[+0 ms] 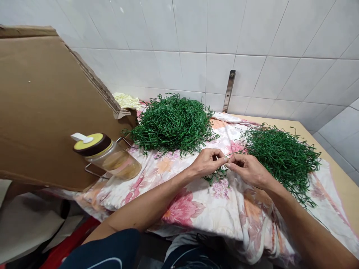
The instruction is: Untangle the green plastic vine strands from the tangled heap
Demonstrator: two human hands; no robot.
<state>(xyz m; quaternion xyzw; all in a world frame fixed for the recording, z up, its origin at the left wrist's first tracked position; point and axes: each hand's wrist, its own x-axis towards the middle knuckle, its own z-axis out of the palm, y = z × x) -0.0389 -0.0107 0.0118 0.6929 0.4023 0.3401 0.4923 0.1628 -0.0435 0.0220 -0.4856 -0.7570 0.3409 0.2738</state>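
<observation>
My left hand and my right hand meet over the cloth, thumbs and forefingers pinched fingertip to fingertip. Between them is a thin green stem, mostly hidden by the fingers. Just below, partly covered by my left hand, a few green stems lie on the cloth. A large tangled heap of green stems with small knobbed tips sits beyond my left hand. Close to my right hand, on its far right side, spreads a second heap of green stems.
A floral cloth covers much of the wooden table. On the left stand a cardboard sheet and a tilted bottle with a yellow lid in a wire holder. Pale yellow pieces lie behind. A tiled wall closes the back.
</observation>
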